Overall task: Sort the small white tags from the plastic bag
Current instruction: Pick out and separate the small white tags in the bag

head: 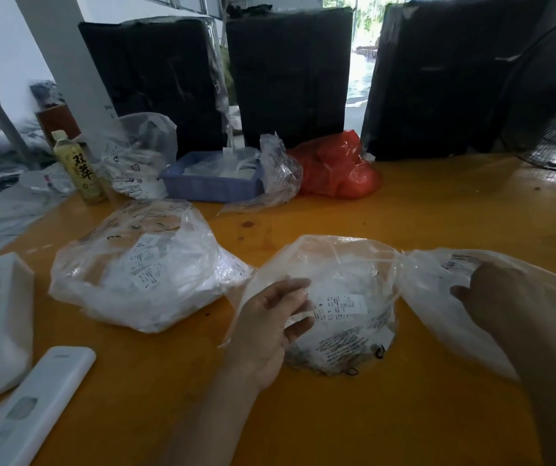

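A clear plastic bag point(347, 264) lies on the orange table point(404, 210) in front of me, with small white tags point(343, 306) showing inside it. My left hand point(269, 326) sits at the bag's left side, its fingers curled and pinching a white tag through or under the film. My right hand point(495, 297) reaches into the bag's open right end, covered by the plastic; its fingers look fairly straight but are blurred by the film.
A second bag of tags point(135, 267) lies to the left. Behind it are a blue tray point(209, 188), a red bag point(337, 168), a drink bottle point(78, 166) and black wrapped bundles point(290, 75). A white remote point(31, 408) and a fan point(552, 105) flank me.
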Available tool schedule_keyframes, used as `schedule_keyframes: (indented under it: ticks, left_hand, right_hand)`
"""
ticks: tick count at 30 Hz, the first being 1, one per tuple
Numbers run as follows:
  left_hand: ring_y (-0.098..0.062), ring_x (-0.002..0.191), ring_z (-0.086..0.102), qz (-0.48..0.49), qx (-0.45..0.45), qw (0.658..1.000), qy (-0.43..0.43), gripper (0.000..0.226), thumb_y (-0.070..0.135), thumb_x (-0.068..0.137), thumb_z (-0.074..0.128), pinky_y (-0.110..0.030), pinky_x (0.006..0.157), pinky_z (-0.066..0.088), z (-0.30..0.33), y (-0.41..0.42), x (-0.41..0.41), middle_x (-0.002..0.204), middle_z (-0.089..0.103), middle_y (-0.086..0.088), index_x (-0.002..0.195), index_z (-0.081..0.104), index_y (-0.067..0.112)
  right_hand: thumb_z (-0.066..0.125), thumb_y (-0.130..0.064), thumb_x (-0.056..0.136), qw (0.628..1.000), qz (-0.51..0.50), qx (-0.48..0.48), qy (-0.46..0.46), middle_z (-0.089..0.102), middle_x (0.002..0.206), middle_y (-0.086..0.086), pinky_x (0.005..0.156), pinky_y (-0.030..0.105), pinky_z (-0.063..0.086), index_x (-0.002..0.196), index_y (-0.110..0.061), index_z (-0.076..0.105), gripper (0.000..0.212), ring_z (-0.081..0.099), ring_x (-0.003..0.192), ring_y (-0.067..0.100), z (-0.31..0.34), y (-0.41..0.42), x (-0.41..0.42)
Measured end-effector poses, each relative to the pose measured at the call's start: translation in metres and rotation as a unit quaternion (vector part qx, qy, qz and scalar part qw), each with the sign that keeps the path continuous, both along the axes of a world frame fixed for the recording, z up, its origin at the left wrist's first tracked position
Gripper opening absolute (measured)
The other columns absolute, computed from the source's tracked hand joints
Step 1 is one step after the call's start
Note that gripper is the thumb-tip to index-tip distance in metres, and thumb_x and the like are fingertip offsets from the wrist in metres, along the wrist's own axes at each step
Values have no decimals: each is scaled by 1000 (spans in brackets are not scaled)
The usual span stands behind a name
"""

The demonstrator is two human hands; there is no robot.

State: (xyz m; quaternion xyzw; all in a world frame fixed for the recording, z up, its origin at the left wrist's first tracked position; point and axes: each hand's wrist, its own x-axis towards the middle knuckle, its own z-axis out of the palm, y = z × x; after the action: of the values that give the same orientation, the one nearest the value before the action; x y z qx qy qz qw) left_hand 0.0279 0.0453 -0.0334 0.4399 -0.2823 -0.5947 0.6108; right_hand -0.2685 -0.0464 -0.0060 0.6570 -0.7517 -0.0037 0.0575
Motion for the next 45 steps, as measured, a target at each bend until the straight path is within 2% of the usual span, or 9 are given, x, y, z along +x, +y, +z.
schedule_keyframes:
  ticks: [5,10,12,14,19,26,29,36,45]
  left_hand:
    - [-18,91,78,8,11,999,30,11,17,87,75,-28,67,62,1,-2,0,97,80,-5,83,85,21]
    - [-22,87,79,33,-7,999,18,20,4,89,76,-25,66,61,-2,-1,0,97,79,-11,106,69,10]
    - [-18,83,77,33,-1,999,-18,18,4,90,77,-24,62,58,-1,-1,0,95,79,-7,102,69,15]
    - [-13,79,73,25,-6,998,-49,20,5,92,75,-25,64,56,-1,-1,-1,88,76,-2,85,74,23]
    - [-8,74,66,17,-11,999,-28,34,6,100,64,-28,65,57,1,1,-3,76,67,0,78,81,24]
    - [-24,93,78,8,-5,1000,15,17,3,97,69,-29,70,63,-2,-1,-6,103,78,-13,83,72,11]
    - [-25,92,79,-2,-15,1000,-11,9,1,99,67,-26,61,61,-3,2,-4,103,79,-15,103,67,9]
    - [-28,94,80,10,-2,1000,-6,26,2,101,64,-24,60,61,-3,0,-6,105,80,-15,90,82,16]
    - [-37,97,79,62,3,994,93,13,7,101,65,-28,76,64,-10,-7,-7,106,77,-28,111,68,-2]
  right_hand:
    - [57,-13,100,986,-12,-103,-130,58,72,10,52,32,44,89,-6,52,14,60,64,30,0,7,16]
    - [55,-31,102,941,143,-223,-211,50,65,-11,44,17,29,94,-13,61,21,47,52,-1,4,29,58]
    - [64,-26,97,889,282,-252,-256,54,74,-14,52,9,35,92,-17,66,11,45,62,-11,4,40,82]
    - [64,-26,96,872,380,-206,-230,65,93,-6,69,22,54,100,-15,71,13,56,79,0,-11,39,98]
    - [54,-55,98,948,282,-15,-150,52,139,-4,108,35,37,138,-27,57,49,38,131,21,-41,23,103]
    - [66,-31,97,919,274,-93,-268,57,98,-16,76,21,36,100,-27,62,7,55,99,12,-36,28,97]
    - [68,-23,95,885,286,-129,-345,57,84,-21,62,11,40,91,-28,56,13,59,82,1,-29,34,96]
    - [68,-19,96,831,271,-206,-439,64,90,-25,68,1,42,109,-22,72,14,58,87,-19,-27,39,97]
    - [67,-22,97,831,240,-178,-469,58,79,-28,56,3,42,117,-33,66,22,61,72,-12,-30,38,97]
